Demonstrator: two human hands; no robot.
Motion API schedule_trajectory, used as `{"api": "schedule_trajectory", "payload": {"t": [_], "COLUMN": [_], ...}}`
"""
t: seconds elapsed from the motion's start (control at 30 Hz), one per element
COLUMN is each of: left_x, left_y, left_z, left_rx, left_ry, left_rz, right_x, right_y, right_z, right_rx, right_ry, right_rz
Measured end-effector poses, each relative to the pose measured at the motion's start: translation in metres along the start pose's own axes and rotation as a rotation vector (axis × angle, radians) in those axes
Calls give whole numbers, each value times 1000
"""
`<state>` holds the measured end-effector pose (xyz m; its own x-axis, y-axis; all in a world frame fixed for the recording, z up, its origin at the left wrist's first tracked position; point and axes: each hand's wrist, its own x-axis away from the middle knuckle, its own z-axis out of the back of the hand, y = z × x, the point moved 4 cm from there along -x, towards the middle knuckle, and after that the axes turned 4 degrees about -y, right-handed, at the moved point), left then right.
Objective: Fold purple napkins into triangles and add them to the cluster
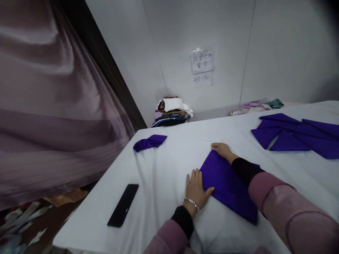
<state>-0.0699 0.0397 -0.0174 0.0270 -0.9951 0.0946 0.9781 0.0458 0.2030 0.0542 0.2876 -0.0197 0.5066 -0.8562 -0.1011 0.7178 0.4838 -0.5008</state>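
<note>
A folded purple cloth napkin [230, 187] lies on the white-covered table in front of me. My left hand [197, 190] rests flat across its left edge, fingers spread and thumb out over the lower edge. At the upper corner lies my right hand [221, 149], fingers stretched out and pointing left, touching the fabric edge. Neither hand appears to grip the cloth. The right forearm hides part of the napkin's right side.
A bunched purple cloth [150, 141] and a black phone [123, 205] lie on the table's [164, 169] left side. Several folded purple napkins [296, 135] overlap at right. Stacked clothes [172, 112] stand by the wall. A pink curtain [53, 106] hangs at left.
</note>
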Motion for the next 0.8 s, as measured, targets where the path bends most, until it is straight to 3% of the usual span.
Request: {"api": "schedule_trajectory", "payload": {"t": [0.1, 0.3, 0.57, 0.67, 0.8], "left_x": [-1, -2, -2, -21, -65], "left_y": [1, 2, 4, 2, -3], "left_z": [1, 0, 11, 31, 52], "left_rx": [3, -5, 31, 104, 182], "left_ry": [3, 6, -45, -95, -58], "left_rz": [3, -2, 10, 63, 190], "right_x": [14, 74, 74, 74, 75], "right_y": [-21, -70, -40, -39, -41], "right_z": [0, -31, -29, -30, -31], "right_rx": [31, 186, 346, 341, 321], "right_ry": [26, -79, -179, -187, -175], "right_rz": [30, 352, 227, 224, 219]}}
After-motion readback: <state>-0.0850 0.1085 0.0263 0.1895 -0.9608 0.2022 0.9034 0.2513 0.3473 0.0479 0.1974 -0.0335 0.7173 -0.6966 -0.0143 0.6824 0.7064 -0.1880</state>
